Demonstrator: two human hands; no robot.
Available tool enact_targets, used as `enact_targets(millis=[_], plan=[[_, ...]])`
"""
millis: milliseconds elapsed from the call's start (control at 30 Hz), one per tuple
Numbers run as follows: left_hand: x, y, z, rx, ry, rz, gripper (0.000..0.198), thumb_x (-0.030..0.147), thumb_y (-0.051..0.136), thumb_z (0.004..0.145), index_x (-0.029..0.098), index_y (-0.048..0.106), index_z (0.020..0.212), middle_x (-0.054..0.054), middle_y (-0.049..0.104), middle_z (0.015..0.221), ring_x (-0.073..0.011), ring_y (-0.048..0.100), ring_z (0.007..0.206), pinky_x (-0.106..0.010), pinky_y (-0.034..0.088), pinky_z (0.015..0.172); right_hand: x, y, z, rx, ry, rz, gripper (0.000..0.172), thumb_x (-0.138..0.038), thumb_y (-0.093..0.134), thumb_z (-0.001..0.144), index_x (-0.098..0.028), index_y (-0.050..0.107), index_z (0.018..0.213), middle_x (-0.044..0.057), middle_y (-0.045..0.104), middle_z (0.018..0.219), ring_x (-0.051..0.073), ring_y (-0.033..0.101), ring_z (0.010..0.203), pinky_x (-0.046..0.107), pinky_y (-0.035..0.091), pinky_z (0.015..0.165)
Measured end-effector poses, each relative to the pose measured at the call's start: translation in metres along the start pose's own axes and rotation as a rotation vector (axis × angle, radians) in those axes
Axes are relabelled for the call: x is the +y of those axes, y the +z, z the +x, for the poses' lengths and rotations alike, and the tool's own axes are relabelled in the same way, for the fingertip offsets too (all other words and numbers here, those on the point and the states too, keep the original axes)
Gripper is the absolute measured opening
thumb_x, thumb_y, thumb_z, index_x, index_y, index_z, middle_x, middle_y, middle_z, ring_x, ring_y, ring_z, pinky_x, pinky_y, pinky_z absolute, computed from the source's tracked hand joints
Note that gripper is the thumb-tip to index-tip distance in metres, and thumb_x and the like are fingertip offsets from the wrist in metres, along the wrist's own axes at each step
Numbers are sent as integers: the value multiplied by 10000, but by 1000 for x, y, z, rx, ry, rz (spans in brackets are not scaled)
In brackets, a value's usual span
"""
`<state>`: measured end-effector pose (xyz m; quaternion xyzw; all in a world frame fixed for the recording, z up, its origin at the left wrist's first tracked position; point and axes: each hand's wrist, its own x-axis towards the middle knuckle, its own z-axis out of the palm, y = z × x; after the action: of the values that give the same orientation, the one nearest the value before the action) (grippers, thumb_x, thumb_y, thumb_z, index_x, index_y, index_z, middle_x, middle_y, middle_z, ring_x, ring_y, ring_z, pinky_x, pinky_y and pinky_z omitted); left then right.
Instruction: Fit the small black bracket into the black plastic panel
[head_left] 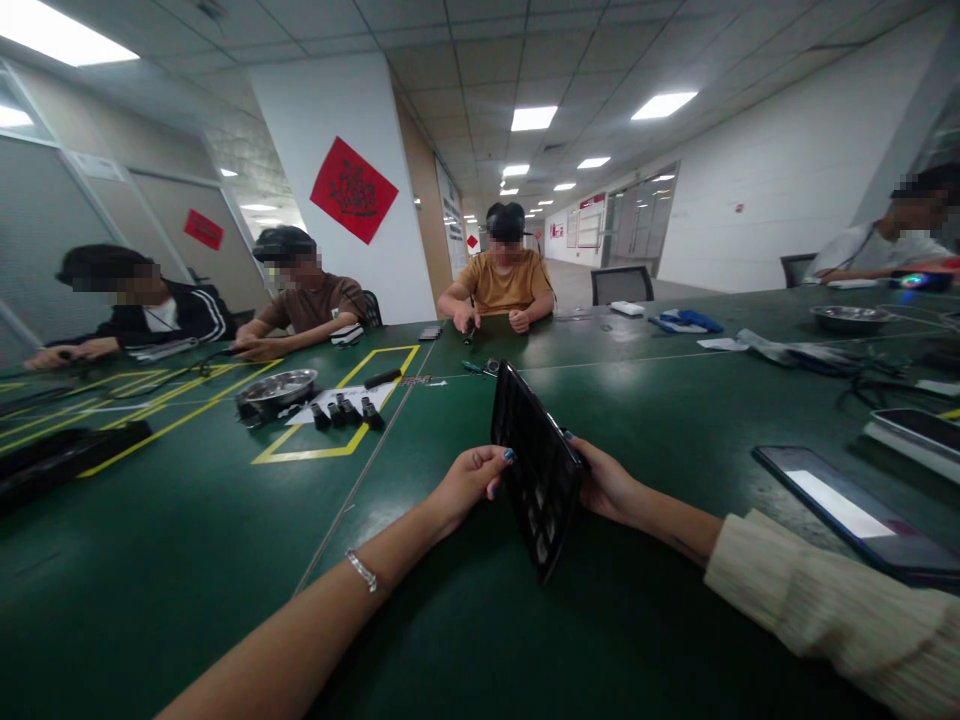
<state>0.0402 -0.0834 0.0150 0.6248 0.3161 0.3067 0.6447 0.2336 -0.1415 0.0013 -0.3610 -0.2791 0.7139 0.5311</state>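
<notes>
A thin black slab (536, 450), tablet-like with a dark face and several pale patches low on it, stands tilted on edge between my hands. I cannot make out exactly what it is. My left hand (474, 478) pinches at its left edge, the fingers curled and one blue-nailed fingertip against the dark face. On the other side, my right hand (609, 480) grips the right edge, its fingers partly hidden behind the slab. A clear bracelet (361, 571) circles my left wrist, and a cream knitted sleeve (817, 590) covers my right forearm.
Right of me on the green table (420, 640) lies a phone (847, 505) with a lit screen. Metal bowls (277, 388), several black cylindrical parts (371, 414) and a blue item (684, 321) lie further off. A person in a mustard shirt (510, 283) sits opposite; others sit left and right.
</notes>
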Motion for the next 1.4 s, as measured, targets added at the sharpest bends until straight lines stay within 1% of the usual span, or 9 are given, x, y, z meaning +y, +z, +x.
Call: enact_targets(millis=[167,333,433,633,733,933,1167,1267,1400], plan=[[-2,0,1,19,2,7,382,502,631,672,137,542,745,93,406,405,-22,299,373,-178,192,431,-1,3,-2,8,4,-9,303,-341,344,885,-177,557,744,-3,522,522,124,485,482,260,403,524],[2,0,-1,-6,9,-14,384,499,626,679,141,497,627,84,394,393,-24,286,378,-183,194,441,2,-1,0,-41,-8,-18,293,-378,385,866,-187,567,738,-11,496,508,129,470,492,281,413,573],[4,-1,-2,-28,3,-54,387,498,625,682,145,484,609,87,375,386,-24,266,374,-185,180,438,4,-3,1,-55,-20,-36,304,-394,380,868,-190,570,746,-7,510,521,129,466,488,282,408,568],[3,1,-1,-16,-2,-54,379,503,650,654,143,539,694,90,385,396,-29,286,386,-185,198,450,4,-3,0,-82,-44,-84,254,-405,421,848,-198,568,837,-2,558,600,129,485,504,282,410,562],[2,1,-1,-3,-5,-61,377,496,657,649,143,550,729,95,385,394,-28,292,382,-183,214,456,4,-2,0,-85,-45,-98,228,-385,428,846,-209,560,903,-14,551,590,130,492,497,288,420,575],[1,0,-1,-34,9,-75,366,481,633,684,141,505,639,86,396,398,-23,296,385,-179,215,449,3,-1,0,-73,-34,-75,227,-371,401,865,-204,552,835,-20,532,551,122,485,476,271,415,541],[-1,-5,4,20,-24,-115,415,510,630,667,143,458,576,94,350,392,-14,249,364,-179,163,408,5,-7,2,-81,-48,-75,243,-379,433,846,-205,580,932,8,599,655,146,544,570,323,458,635],[1,-4,2,-11,-21,-107,403,496,637,668,142,468,573,89,361,388,-16,266,368,-179,183,415,5,-11,4,-95,-46,-80,273,-399,447,834,-190,605,911,35,626,709,163,575,642,339,467,676],[2,0,-1,-27,0,-70,391,489,645,666,138,493,589,82,386,393,-18,272,372,-182,174,416,6,-16,9,-92,-42,-76,254,-376,468,818,-177,622,852,41,633,696,169,592,675,343,473,709]])
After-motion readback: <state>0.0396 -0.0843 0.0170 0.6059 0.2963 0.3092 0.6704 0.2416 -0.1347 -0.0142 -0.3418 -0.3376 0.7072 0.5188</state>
